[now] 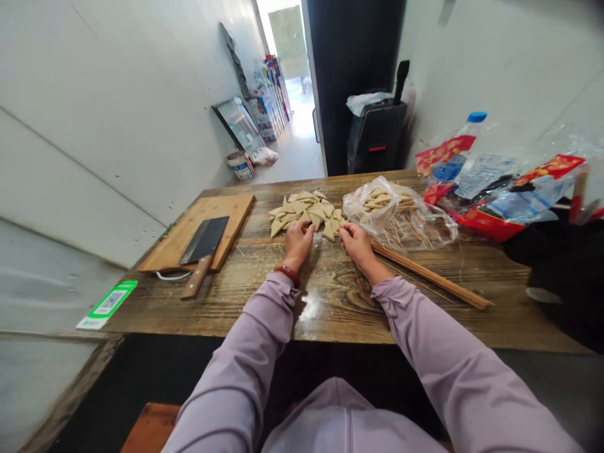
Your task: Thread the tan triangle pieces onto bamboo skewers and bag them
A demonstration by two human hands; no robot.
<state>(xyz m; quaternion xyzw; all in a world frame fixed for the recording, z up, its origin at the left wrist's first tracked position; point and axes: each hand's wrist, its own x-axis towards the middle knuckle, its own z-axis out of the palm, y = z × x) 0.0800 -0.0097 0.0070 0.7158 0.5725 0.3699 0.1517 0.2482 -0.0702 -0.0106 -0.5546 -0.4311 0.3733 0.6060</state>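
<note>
A heap of tan triangular slices lies on the wooden table. My left hand rests at the heap's near edge, fingers curled onto a slice. My right hand sits just right of the heap, fingers pinched on a triangular slice, beside a bundle of bamboo skewers. A clear plastic bag behind my right hand holds skewered slices.
A cutting board with a cleaver lies at the left. A green QR card sits at the table's left corner. Plastic bottles and red packets crowd the right. A black bin stands by the doorway.
</note>
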